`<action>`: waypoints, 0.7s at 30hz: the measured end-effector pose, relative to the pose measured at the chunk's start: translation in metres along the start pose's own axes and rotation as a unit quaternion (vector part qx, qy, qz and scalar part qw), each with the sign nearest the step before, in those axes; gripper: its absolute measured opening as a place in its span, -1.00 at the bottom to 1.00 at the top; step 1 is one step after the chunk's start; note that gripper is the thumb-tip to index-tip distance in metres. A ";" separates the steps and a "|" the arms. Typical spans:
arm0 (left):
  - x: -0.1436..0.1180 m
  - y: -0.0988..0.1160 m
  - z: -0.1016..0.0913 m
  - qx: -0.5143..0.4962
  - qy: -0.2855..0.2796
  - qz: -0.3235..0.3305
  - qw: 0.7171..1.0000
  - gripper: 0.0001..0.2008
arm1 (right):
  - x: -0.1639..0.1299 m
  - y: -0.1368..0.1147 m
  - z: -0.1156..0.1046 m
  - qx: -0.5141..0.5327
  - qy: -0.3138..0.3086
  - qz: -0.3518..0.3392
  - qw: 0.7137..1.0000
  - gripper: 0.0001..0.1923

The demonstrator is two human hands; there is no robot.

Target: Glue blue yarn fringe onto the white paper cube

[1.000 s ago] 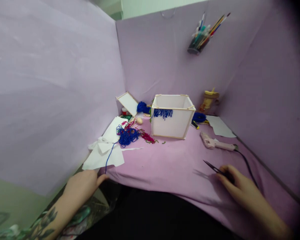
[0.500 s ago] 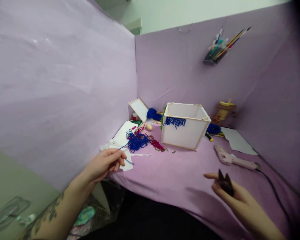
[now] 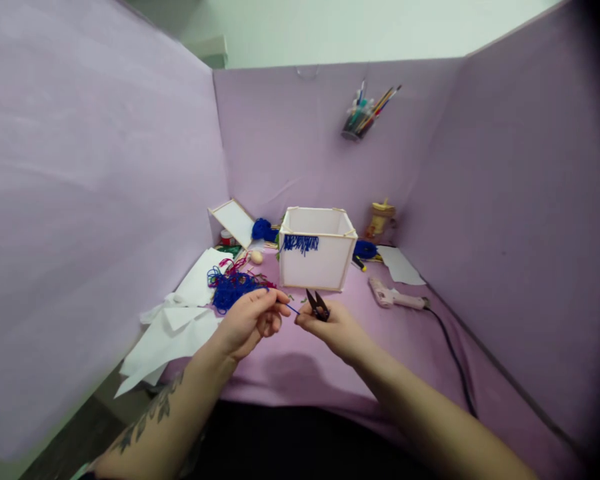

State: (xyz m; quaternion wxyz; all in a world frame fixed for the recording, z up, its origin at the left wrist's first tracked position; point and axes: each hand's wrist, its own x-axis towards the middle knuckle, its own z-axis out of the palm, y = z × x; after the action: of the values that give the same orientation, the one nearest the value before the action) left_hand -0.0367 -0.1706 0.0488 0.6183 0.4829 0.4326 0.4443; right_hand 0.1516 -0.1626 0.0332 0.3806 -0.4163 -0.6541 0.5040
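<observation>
Between thumb and fingers my left hand (image 3: 254,317) pinches a strand of blue yarn (image 3: 292,309). The strand's free end reaches toward my right hand (image 3: 333,330), whose fingertips are close to it; whether they touch it I cannot tell. Dark thread snips (image 3: 319,305) sit in my right hand, blades pointing up and parted. Behind my left hand lies a tangled heap of blue yarn (image 3: 230,287) with some magenta strands. Beyond both hands stands a white open-topped box (image 3: 313,267) edged with thin sticks, with a blue yarn fringe (image 3: 301,244) along its upper front left.
A pink glue gun (image 3: 397,298) with a black cord lies to the right, near a white sheet (image 3: 401,265). Crumpled white paper (image 3: 167,340) covers the left edge. A brush cup (image 3: 363,120) hangs on the back wall. Blue yarn balls (image 3: 263,230) lie behind.
My hands have come together in front of the box, the left bringing the blue strand and the right the snips. The view has turned to the right.
</observation>
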 end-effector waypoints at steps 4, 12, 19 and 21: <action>0.008 -0.017 0.004 0.296 0.162 0.158 0.928 -0.70 | 0.005 0.018 -0.031 -0.039 0.074 0.022 0.996 -0.75; 0.065 -0.018 0.046 0.485 -0.043 0.212 0.847 -0.56 | 0.037 0.056 -0.071 0.005 0.130 0.006 0.992 -0.76; -0.033 -0.008 0.035 0.363 -0.332 0.214 0.844 -0.59 | 0.046 0.086 -0.084 0.068 0.221 0.032 0.972 -0.81; -0.060 -0.015 0.024 0.349 -0.479 0.134 0.794 -0.60 | 0.047 0.086 -0.081 0.075 0.206 0.027 0.975 -0.81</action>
State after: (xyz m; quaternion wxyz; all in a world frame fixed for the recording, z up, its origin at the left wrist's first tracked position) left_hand -0.0254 -0.2359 0.0441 0.4698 0.8704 0.1375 0.0529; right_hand 0.2229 -0.0786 -0.0303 0.5233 -0.4989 -0.5103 0.4656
